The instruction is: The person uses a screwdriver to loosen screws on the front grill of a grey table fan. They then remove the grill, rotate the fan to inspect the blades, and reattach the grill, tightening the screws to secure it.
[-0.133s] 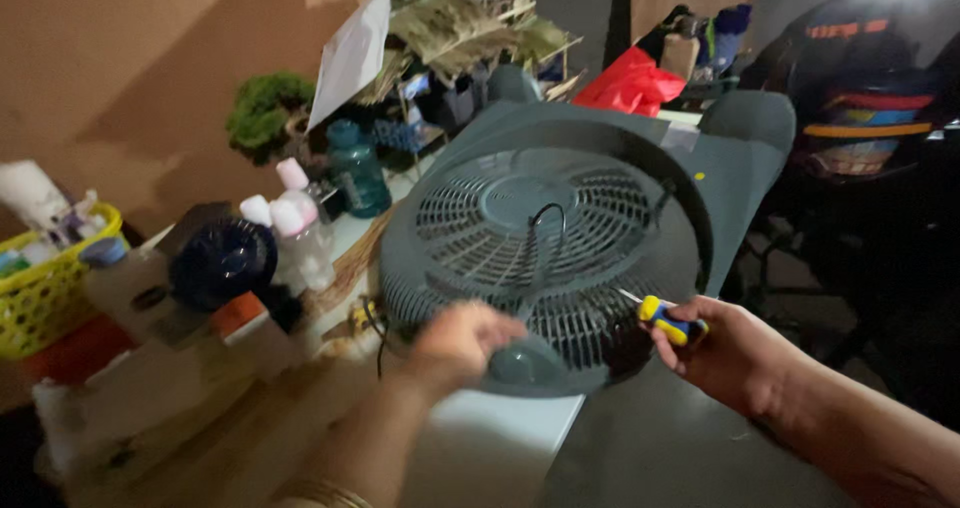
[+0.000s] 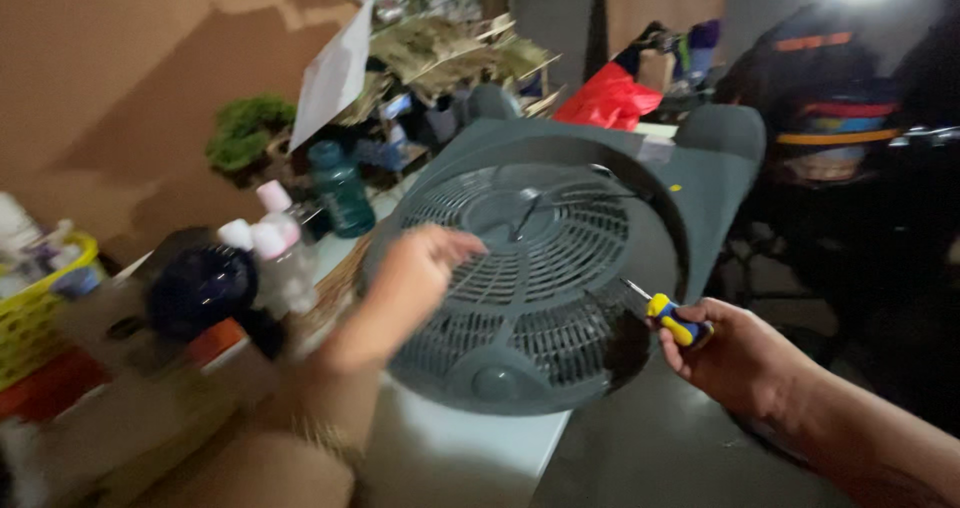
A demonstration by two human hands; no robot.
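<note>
A grey box fan (image 2: 540, 278) with a round front grille lies tilted on a white table (image 2: 470, 458). My left hand (image 2: 420, 268) rests on the left side of the grille, fingers bent against it. My right hand (image 2: 735, 353) is at the fan's right edge, gripping a small screwdriver (image 2: 675, 320) with a yellow and blue handle. Its metal tip points up and left at the grille's rim. A thin wire handle stands up at the centre of the grille.
Left of the fan stand a dark round device (image 2: 205, 288), pink-capped bottles (image 2: 275, 238), a teal jar (image 2: 342, 188) and a yellow basket (image 2: 40, 313). Behind are dried plants (image 2: 450, 53), a red bag (image 2: 610, 98) and dark chairs (image 2: 830, 118) at right.
My left hand has moved up from the fan's lower edge onto the left of the grille. The view has shifted slightly; my right hand still holds the screwdriver at the rim.
</note>
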